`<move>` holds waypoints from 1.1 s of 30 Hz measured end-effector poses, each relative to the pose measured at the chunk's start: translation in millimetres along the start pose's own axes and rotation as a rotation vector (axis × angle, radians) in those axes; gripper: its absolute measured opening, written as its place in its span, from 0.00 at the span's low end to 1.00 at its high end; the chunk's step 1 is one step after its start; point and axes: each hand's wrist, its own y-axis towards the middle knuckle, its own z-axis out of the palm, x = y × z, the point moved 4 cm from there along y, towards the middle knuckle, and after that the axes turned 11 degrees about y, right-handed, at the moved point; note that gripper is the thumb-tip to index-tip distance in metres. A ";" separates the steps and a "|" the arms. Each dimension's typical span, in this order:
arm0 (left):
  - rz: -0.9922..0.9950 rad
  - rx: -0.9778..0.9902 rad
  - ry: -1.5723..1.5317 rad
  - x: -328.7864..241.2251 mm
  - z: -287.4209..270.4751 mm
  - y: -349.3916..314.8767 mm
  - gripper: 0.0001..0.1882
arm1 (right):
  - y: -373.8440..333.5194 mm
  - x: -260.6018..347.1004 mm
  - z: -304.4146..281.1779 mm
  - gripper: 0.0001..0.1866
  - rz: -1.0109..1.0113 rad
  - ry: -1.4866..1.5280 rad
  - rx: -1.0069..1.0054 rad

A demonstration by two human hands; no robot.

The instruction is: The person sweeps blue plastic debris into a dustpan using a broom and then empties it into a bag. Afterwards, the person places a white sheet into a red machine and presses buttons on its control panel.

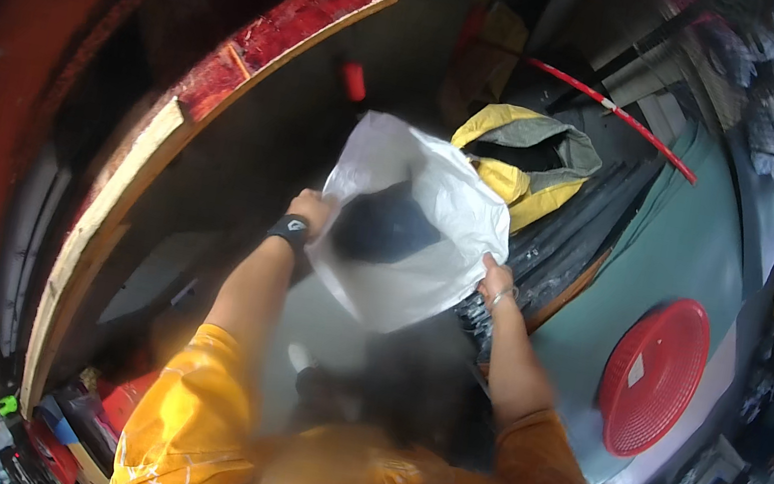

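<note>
A large white sack point(461, 188) is stretched wide in front of me, its mouth facing up toward me. My left hand point(313, 210), with a black band at the wrist, is closed on the left side of its rim. On the right side my right hand point(496, 280) pinches the rim; a thin bracelet circles that wrist. Something dark point(387, 227) shows down inside the sack, too shadowed to name. Just beyond the sack's far right edge stands an open yellow bag point(540, 201) with a grey lining.
A red plastic basket point(654, 376) rests on a grey-green surface point(680, 248) at right. A red pole point(620, 112) slants above dark stacked strips point(556, 259). A long wooden-edged board point(117, 189) runs along the left. A small red object point(353, 82) lies beyond the sack.
</note>
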 end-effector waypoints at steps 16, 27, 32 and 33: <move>0.697 -0.523 -0.790 54.8 -104.8 -283.7 0.31 | -138.0 -91.3 -19.8 0.27 -0.001 0.590 0.124; 0.545 -1.414 0.005 311.4 -152.6 -418.2 0.39 | -631.6 -93.5 238.9 0.38 -0.124 0.062 1.813; 0.215 -0.828 -2.188 430.6 -146.7 -462.8 0.36 | -739.4 -104.2 219.9 0.39 -1.957 -0.083 1.815; 0.397 -0.749 -2.225 407.8 -131.1 -472.7 0.34 | -744.2 -122.9 229.5 0.38 -2.142 -0.130 1.726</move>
